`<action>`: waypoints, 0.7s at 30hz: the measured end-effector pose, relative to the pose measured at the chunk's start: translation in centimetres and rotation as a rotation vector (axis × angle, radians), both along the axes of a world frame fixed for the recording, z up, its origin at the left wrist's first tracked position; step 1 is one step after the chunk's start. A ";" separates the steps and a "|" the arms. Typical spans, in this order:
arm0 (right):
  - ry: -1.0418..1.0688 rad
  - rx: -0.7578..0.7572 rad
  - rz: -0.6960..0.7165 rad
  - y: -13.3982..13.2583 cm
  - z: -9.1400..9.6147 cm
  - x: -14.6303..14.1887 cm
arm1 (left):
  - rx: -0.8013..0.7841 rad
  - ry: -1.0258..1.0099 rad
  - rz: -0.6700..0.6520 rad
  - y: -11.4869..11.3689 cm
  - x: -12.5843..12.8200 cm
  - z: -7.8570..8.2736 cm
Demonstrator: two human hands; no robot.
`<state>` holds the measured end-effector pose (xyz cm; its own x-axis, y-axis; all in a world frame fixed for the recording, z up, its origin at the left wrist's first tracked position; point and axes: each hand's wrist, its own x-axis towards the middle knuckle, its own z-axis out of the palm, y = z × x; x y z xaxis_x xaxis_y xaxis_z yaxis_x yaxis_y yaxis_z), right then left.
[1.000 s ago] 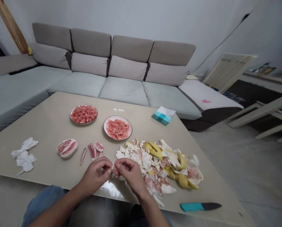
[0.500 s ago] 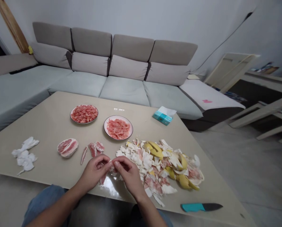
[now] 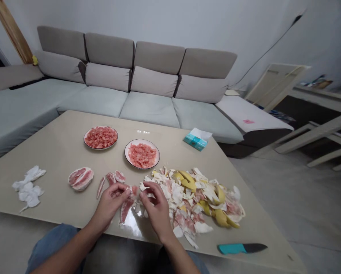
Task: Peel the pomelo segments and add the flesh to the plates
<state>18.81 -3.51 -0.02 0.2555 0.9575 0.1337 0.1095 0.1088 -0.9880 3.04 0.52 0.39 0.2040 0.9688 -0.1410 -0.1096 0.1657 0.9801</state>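
Observation:
My left hand (image 3: 113, 203) pinches a small pink piece of pomelo flesh (image 3: 134, 190) between thumb and fingertips. A little to its right is my right hand (image 3: 156, 203), its fingers bent and thumb apart from the index finger; no held thing can be made out there. A pomelo segment (image 3: 126, 210) lies on the table between the hands. Just beyond my left hand are more pomelo segments (image 3: 111, 178), and a thin one (image 3: 101, 187) lies beside them. Farther left sits a partly peeled chunk of pomelo (image 3: 80, 179) with white pith on it.
Two plates hold pink pulp: a left plate (image 3: 86, 143) and a nearer plate (image 3: 157, 158). Peel and pith (image 3: 187, 186) are heaped on the right. A teal-handled knife (image 3: 241, 248) lies near the front edge. Crumpled tissues (image 3: 30, 188) and a tissue pack (image 3: 197, 140) also lie on the table (image 3: 59, 152).
My hands were together at the fingertips and have moved apart. The pomelo piece now shows in my left hand, and the segment beneath is more visible.

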 end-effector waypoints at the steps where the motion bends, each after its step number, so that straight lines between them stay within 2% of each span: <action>1: -0.093 0.064 -0.024 -0.1 0.0 0.0 | 0.019 0.021 0.011 0.0 0.0 -0.1; 4: -0.221 0.156 -0.001 -0.3 0.0 -0.2 | 0.099 0.027 -0.005 0.0 0.3 -0.2; 8: -0.183 0.117 0.081 -0.1 0.0 -0.4 | 0.151 0.003 -0.065 -0.5 0.5 0.1; 11: -0.171 0.067 0.113 0.0 0.2 -0.4 | 0.150 0.040 -0.081 -0.7 0.4 0.5; 17: -0.112 0.046 0.081 0.2 0.1 -0.3 | 0.138 0.067 -0.015 -0.8 0.6 0.4; 21: -0.108 0.027 0.108 0.4 0.2 -0.1 | 0.072 0.029 -0.073 -0.7 0.4 0.4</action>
